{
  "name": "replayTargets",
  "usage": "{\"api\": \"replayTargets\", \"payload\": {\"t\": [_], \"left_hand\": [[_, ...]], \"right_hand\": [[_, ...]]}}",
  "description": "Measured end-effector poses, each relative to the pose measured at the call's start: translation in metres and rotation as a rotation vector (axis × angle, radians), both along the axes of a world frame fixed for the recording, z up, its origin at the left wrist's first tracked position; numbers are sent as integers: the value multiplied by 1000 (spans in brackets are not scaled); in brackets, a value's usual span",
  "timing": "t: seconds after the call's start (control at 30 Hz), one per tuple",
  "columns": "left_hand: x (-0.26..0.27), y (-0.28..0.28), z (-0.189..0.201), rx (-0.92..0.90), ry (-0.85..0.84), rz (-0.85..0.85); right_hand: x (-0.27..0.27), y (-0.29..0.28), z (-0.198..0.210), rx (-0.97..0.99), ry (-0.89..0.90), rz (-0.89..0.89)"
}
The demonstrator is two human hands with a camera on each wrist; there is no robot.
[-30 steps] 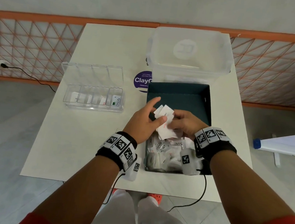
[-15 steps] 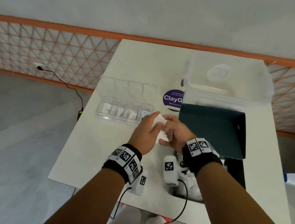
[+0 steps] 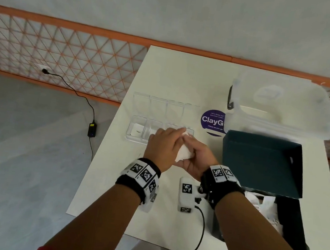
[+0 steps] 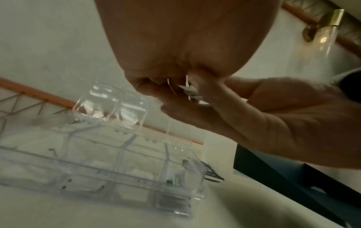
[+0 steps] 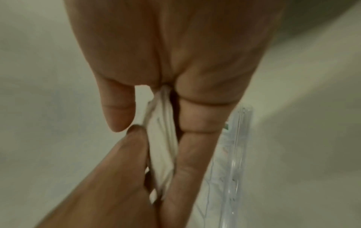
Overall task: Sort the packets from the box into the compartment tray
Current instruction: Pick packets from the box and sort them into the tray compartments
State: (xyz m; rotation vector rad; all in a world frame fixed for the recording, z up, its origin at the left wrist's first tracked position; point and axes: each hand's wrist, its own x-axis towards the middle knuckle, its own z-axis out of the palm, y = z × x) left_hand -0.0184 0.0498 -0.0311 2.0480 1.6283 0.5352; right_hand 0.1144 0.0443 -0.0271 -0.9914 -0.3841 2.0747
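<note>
- Just above the near edge of the compartment tray (image 3: 138, 131), a small bundle of white packets (image 3: 183, 155) sits between both hands, over the white bench (image 3: 176, 78).
- Right hand (image 3: 194, 159): fingers (image 5: 192, 154) curled around the bundle, thumb on one side, forefinger along the other; the right wrist view shows the packets (image 5: 163, 148) edge-on, pinched flat.
- Left hand (image 3: 162, 147): fingers bent onto the top of the same bundle, tips meeting the right hand's; the left wrist view shows white packet edges (image 4: 190, 91) sticking out between the closed fingertips. Both hands have hold of the packets.
- The tray is clear plastic, divided into a row of compartments, its hinged lid standing open at the back. A white packet lies in the leftmost compartment; a green-marked packet (image 4: 171, 181) shows in the rightmost one in the left wrist view. The contents of the middle compartments are too blurred to tell.
- Right of the hands, the dark teal box (image 3: 285, 218) lies open, lid flap (image 3: 261, 161) raised; more white packets lie inside by the right forearm.
- Behind the box: a translucent plastic tub (image 3: 282, 106) and a round purple sticker (image 3: 212, 120) on the bench.
- Both wrists carry black bands with square black-and-white markers; a cable (image 3: 198, 233) trails off the near edge.
- On the floor to the left: a black power adapter (image 3: 91, 129) with its cord running to a wall socket, below orange lattice fencing (image 3: 64, 58).
</note>
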Motion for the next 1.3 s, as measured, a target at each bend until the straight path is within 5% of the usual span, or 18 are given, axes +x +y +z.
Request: {"api": "replayTargets", "payload": {"t": [0.2, 0.4, 0.7, 0.87, 1.07, 1.3], "left_hand": [[-34, 15, 6, -263, -465, 102], [-34, 17, 5, -437, -622, 125], [-26, 22, 10, -489, -632, 210], [-28, 27, 7, -429, -696, 424], [-38, 32, 7, -303, -686, 475], [-31, 37, -4, -371, -765, 569]], "right_hand": [[6, 8, -9, 0, -71, -100], [17, 11, -15, 4, -162, -67], [19, 20, -15, 38, -286, 8], [19, 24, -15, 33, -331, -18], [26, 21, -21, -11, -299, -24], [16, 24, -25, 4, -243, -29]]}}
